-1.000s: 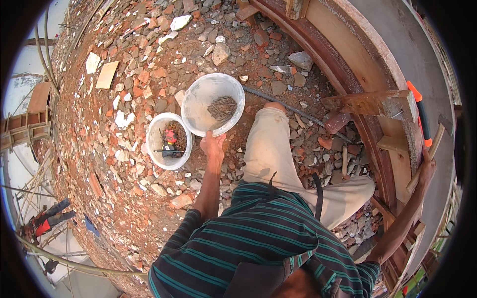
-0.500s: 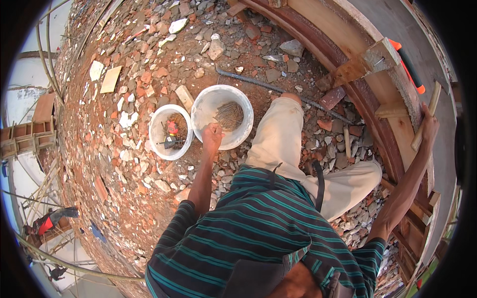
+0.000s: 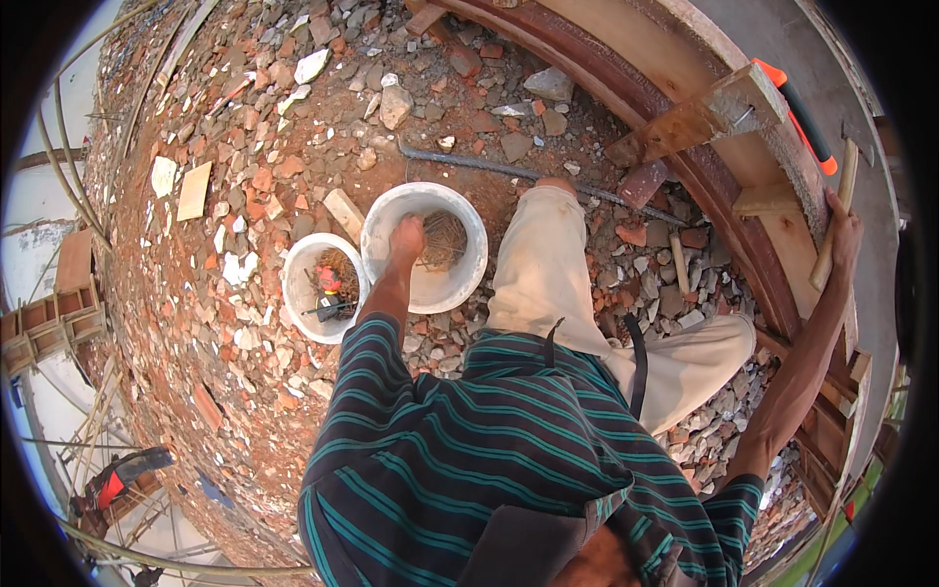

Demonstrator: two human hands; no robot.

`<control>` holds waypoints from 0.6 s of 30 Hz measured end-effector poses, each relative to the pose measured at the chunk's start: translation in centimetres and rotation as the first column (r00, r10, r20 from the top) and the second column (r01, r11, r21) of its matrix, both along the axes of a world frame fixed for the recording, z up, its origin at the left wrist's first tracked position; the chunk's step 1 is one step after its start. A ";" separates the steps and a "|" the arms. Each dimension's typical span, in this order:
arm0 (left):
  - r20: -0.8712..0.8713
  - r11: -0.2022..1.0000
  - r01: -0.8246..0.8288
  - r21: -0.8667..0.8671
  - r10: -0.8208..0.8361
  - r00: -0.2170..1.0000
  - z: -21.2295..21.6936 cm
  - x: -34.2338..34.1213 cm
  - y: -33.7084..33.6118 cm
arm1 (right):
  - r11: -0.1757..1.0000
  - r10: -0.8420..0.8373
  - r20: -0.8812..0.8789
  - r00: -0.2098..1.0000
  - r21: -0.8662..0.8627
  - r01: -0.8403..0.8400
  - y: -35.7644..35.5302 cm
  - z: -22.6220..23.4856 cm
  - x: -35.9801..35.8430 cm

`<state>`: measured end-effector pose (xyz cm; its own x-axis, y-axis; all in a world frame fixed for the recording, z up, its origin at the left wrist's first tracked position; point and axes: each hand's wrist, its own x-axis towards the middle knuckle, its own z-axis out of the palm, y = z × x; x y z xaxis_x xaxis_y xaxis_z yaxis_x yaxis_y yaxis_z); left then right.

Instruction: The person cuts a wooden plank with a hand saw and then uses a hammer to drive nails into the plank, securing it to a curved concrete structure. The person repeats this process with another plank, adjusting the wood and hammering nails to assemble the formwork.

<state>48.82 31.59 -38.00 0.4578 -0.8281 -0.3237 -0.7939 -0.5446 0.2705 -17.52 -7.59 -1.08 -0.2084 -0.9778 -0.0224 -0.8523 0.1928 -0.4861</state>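
Nails (image 3: 446,242) lay in the bigger white bucket (image 3: 475,274), just right of the left hand (image 3: 407,238), its grip unclear; the right hand (image 3: 845,235) clasped a hammer (image 3: 842,186).

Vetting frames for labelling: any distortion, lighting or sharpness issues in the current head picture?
Head view, distortion: reddish-brown beam bows, corners black out; head view, lighting: daylight, trousers among the brightest patches; head view, detail: thin brown pieces in the larger bucket too fine to count, left hand visible, its grip unclear.
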 end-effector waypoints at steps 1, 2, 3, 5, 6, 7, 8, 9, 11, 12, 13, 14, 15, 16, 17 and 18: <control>-0.004 0.999 -0.006 0.035 0.007 1.000 -0.1 0.2 -0.1 | 1.000 0.010 0.004 1.000 -0.018 -0.010 0.0 0.0 0.2; -0.002 0.997 -0.022 0.078 0.022 1.000 -0.3 0.3 -0.2 | 0.999 0.020 0.008 1.000 -0.036 -0.020 0.0 0.0 0.4; 0.001 0.992 -0.038 0.121 0.038 0.999 -0.4 0.5 -0.3 | 0.999 0.023 -0.008 1.000 -0.026 -0.023 -0.1 0.1 0.5; 0.014 0.985 -0.048 0.167 0.047 0.999 -0.7 1.1 -0.8 | 1.000 0.014 -0.035 0.999 -0.007 -0.014 -0.1 0.3 0.3; 0.021 0.984 -0.051 0.170 0.048 0.999 -0.8 1.2 -0.8 | 1.000 0.012 -0.031 0.999 -0.025 -0.013 0.1 0.3 0.2; 0.028 0.983 -0.054 0.174 0.050 0.998 -1.0 1.4 -0.8 | 0.999 0.010 -0.027 1.000 -0.043 -0.011 0.4 0.2 0.1; 0.017 0.983 -0.042 0.181 0.040 0.999 -0.8 1.4 -1.0 | 0.998 0.009 -0.026 1.000 -0.062 -0.010 0.5 0.1 0.1; 0.006 0.982 -0.030 0.187 0.030 1.000 -0.7 1.5 -1.0 | 0.997 0.020 -0.023 1.000 -0.079 -0.022 0.6 0.0 0.2; 0.034 0.980 -0.029 0.197 0.023 0.999 -0.7 1.5 -0.7 | 0.993 0.050 -0.014 0.999 -0.111 -0.051 0.7 0.1 0.7; 0.071 0.979 -0.034 0.200 0.021 0.997 -0.7 1.5 -0.6 | 0.995 0.041 -0.008 0.999 -0.089 -0.042 0.9 0.2 1.0; 0.107 0.979 -0.032 0.200 0.010 0.994 -0.9 1.3 -0.9 | 0.997 0.024 -0.004 1.000 -0.068 -0.024 1.2 0.4 1.2; 0.122 0.981 -0.035 0.190 0.012 0.992 -0.6 0.7 -2.1 | 0.998 -0.018 -0.009 1.000 -0.062 0.017 2.0 1.2 1.0; 0.138 0.983 -0.036 0.180 0.011 0.990 0.0 0.1 -2.1 | 0.999 -0.007 0.138 0.990 -0.045 0.013 2.8 0.6 1.4; 0.128 0.980 -0.022 0.196 -0.003 0.992 -0.5 -0.1 -2.3 | 0.997 -0.013 0.270 0.963 -0.072 0.033 3.5 0.9 2.3; 0.126 0.967 -0.011 0.256 -0.023 0.992 -0.3 0.4 -1.1 | 0.993 0.061 0.274 0.960 -0.113 -0.031 3.4 1.0 3.6; 0.114 0.981 -0.001 0.195 -0.022 0.993 -0.4 0.1 1.3 | 0.987 0.057 0.147 0.987 -0.158 -0.033 3.3 1.4 6.1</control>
<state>48.93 32.88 -38.39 0.4927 -0.7596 -0.4245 -0.8194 -0.5692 0.0674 -11.44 -4.25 0.36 -0.1696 -0.9802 0.1020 -0.7729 0.0681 -0.6308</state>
